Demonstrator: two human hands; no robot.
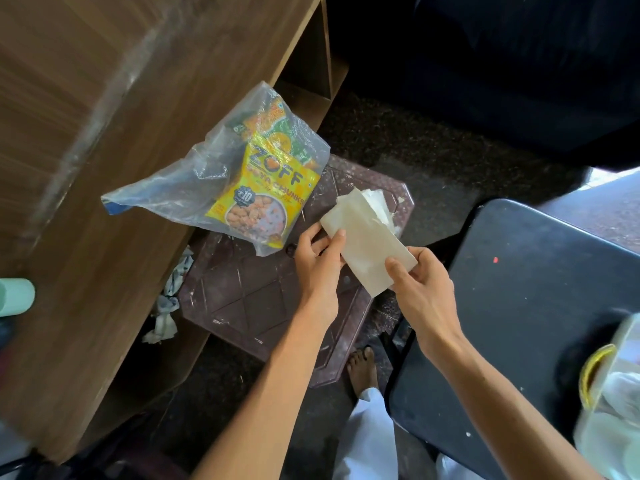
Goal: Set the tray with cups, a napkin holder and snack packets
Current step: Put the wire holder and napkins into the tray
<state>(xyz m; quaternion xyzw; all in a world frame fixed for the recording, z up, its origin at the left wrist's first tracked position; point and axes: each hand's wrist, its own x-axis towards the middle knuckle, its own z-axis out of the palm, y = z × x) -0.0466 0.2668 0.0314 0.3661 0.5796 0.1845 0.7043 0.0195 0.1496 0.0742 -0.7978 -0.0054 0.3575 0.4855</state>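
A folded stack of white napkins is held between both my hands above a brown plastic stool. My left hand grips its near left edge, thumb on top. My right hand pinches its lower right corner. A clear plastic bag lies partly on the stool and partly on the wooden table, with a yellow soya chunks packet and other green and orange snack packets inside. No tray or cups are clearly visible.
A wooden table fills the left side, with a pale green cylinder at its left edge. A dark blue chair seat stands at right, a clear container blurred at the far right. Crumpled cloth lies under the table. My bare foot is on the floor.
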